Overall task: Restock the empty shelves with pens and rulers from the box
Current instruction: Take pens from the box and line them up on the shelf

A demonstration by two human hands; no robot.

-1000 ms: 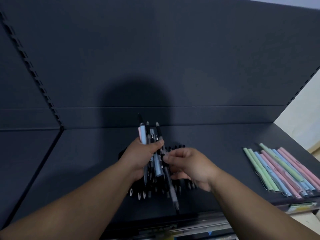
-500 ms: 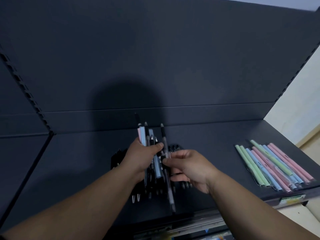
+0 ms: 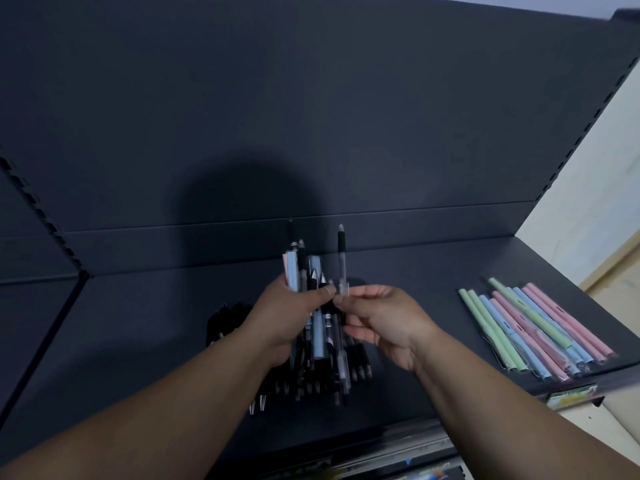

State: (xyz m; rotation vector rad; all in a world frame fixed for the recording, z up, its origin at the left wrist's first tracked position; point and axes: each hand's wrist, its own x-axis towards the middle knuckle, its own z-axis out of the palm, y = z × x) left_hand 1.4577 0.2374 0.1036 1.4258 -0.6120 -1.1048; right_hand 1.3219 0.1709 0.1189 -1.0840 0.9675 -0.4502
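Bundle of pens (image 3: 313, 271): one, left hand (image 3: 284, 317) | grey pen (image 3: 342, 265): one, right hand (image 3: 384, 320)

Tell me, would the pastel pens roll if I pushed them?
Probably a little: the pastel pens look round and smooth. Their clear wrappers may slow rolling but feel slippery. They look thin, so likely light, and stiff.

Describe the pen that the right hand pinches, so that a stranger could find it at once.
On the dark shelf, find the pile of black pens. Above it the left hand grips a bundle; the right hand pinches one pen beside it. Its upper end stands apart: clear barrel, black grip.
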